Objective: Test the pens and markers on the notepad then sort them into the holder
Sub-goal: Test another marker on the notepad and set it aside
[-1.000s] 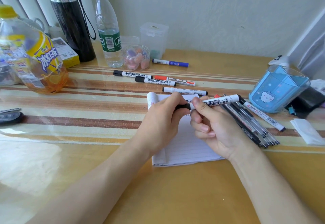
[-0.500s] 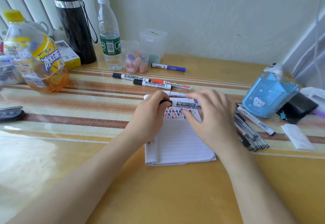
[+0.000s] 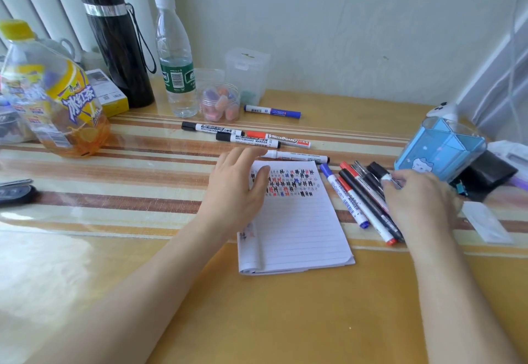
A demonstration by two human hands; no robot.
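while in the right hand (image 3: 418, 199), marker (image 3: 377, 170) diagonal, cap far-left

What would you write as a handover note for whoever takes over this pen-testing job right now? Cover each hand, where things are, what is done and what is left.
Left hand: open, over the top left corner of the notepad.
Right hand: seems to pinch a black-capped marker above the pile of pens right of the notepad.
Five markers lie beyond the notepad. The blue holder stands at far right.
Done: rows of black, red and blue test marks across the top of the page.
Left: no pen shows in the holder, so sorting is not yet begun. Which pens are untested cannot be told.
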